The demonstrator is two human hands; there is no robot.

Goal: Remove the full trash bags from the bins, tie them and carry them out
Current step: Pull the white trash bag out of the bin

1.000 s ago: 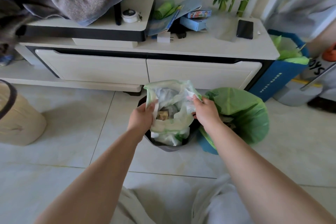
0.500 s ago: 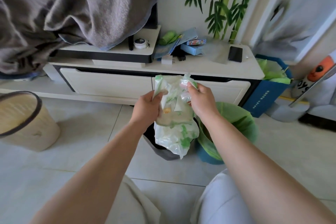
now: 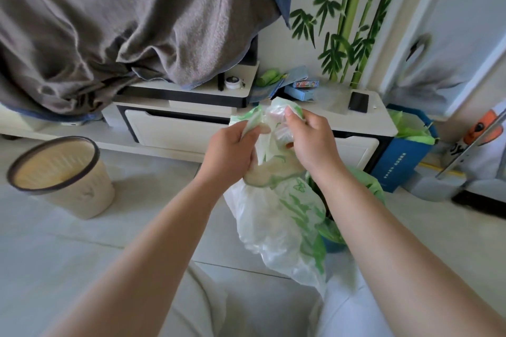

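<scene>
A translucent white trash bag (image 3: 276, 216) with green print hangs in the air in front of me, full of rubbish. My left hand (image 3: 228, 154) grips its gathered top from the left. My right hand (image 3: 309, 139) pinches the top from the right, the two hands close together. Behind the bag, a blue bin with a green liner (image 3: 368, 189) stands on the floor, mostly hidden by the bag and my right forearm. The dark bin the bag came from is hidden.
A beige wicker bin (image 3: 63, 178) with a dark rim stands on the tiled floor at the left. A white TV cabinet (image 3: 178, 131) runs behind, with a phone (image 3: 359, 101) and boxes on top. A grey cloth (image 3: 123, 22) hangs above. A blue bag (image 3: 405, 156) sits at right.
The bag has been lifted out of the dark bin and raised higher. Both hands have drawn together, bunching its mouth closed. The view has tilted up.
</scene>
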